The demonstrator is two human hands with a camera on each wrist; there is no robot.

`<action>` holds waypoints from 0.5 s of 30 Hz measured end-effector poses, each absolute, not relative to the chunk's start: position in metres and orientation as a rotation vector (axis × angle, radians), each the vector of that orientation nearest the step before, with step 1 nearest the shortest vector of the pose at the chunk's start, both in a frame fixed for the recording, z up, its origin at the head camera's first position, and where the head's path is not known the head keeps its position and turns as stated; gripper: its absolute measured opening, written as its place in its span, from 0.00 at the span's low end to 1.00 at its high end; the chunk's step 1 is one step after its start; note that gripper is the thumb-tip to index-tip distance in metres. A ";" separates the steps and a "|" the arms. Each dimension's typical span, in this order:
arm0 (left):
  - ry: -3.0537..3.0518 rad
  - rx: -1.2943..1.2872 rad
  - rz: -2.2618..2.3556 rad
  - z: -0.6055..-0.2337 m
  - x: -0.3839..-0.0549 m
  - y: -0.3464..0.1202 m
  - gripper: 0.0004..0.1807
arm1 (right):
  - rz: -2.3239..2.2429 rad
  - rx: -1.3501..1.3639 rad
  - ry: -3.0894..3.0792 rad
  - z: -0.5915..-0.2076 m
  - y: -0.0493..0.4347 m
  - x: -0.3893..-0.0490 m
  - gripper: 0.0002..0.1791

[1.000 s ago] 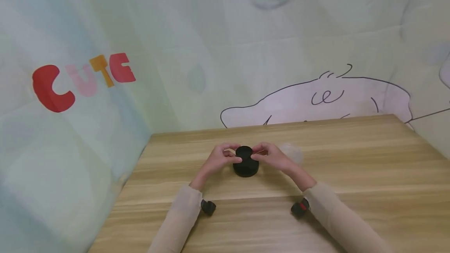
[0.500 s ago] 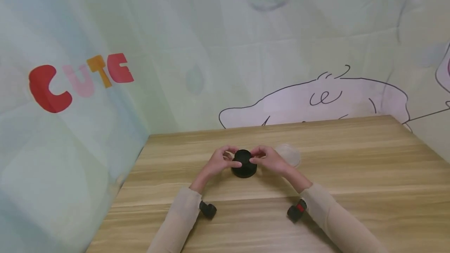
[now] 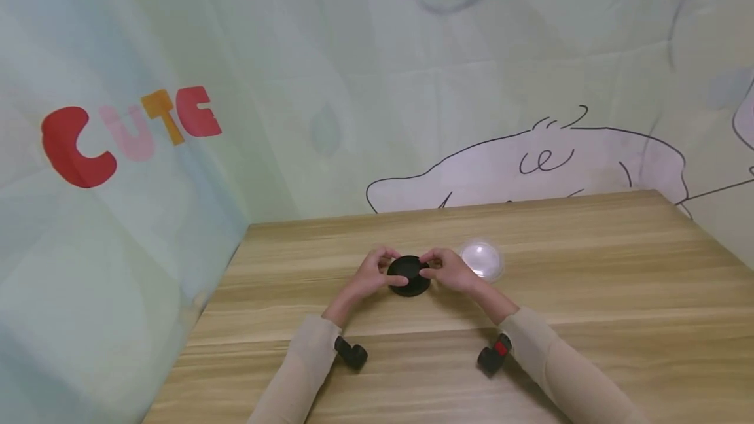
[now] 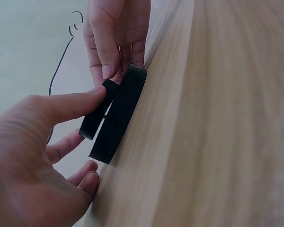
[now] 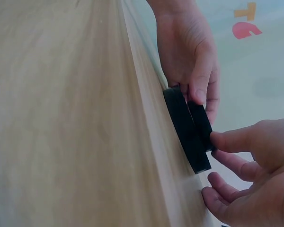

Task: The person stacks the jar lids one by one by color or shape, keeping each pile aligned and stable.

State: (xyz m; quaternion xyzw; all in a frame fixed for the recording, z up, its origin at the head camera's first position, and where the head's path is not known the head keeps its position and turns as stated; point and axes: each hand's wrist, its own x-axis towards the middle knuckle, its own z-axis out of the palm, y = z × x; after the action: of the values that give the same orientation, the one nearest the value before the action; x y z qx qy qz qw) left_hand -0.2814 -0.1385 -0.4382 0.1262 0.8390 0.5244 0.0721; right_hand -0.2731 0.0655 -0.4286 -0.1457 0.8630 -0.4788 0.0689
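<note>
Two black round pieces are between my hands. The smaller disc (image 4: 95,116) is over the larger disc (image 4: 124,106), slightly tilted, with a narrow wedge of light between them in the left wrist view. The larger one stands on the table. My left hand (image 3: 369,275) pinches the smaller disc's left side between thumb and fingers. From the right, my right hand (image 3: 452,271) pinches its other side, thumb on the near edge in the right wrist view. In the head view the two dark pieces nearly merge into one outline.
A clear round plastic piece (image 3: 482,259) lies just right of my right hand. The wood-grain table (image 3: 412,371) ends at a printed cloth backdrop (image 3: 318,84) behind and to the left. A small black camera (image 3: 352,353) is strapped to my left wrist.
The smaller disc has come down, held by both hands, closer over the larger disc. Both hands have sunk slightly with it. The clear piece stays on the table, now less covered.
</note>
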 end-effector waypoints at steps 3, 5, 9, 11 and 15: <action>2.526 0.372 1.547 -0.438 -0.279 -0.139 0.24 | -1.428 -0.456 2.630 -0.431 0.064 -0.273 0.14; 2.536 0.377 1.521 -0.438 -0.279 -0.139 0.24 | -1.415 -0.473 2.657 -0.433 0.063 -0.273 0.13; 2.561 0.381 1.476 -0.437 -0.280 -0.140 0.25 | -1.410 -0.452 2.675 -0.433 0.061 -0.272 0.13; 2.570 0.379 1.468 -0.437 -0.280 -0.140 0.26 | -1.410 -0.429 2.676 -0.433 0.060 -0.271 0.13; 2.579 0.386 1.460 -0.435 -0.280 -0.140 0.26 | -1.397 -0.410 2.691 -0.432 0.060 -0.271 0.12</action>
State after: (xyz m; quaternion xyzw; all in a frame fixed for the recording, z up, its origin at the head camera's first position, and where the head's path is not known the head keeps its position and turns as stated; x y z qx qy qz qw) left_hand -0.2804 -0.1397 -0.4353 0.1289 0.8604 0.4870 0.0766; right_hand -0.2714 0.0598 -0.4322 -0.1338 0.8788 -0.4562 0.0409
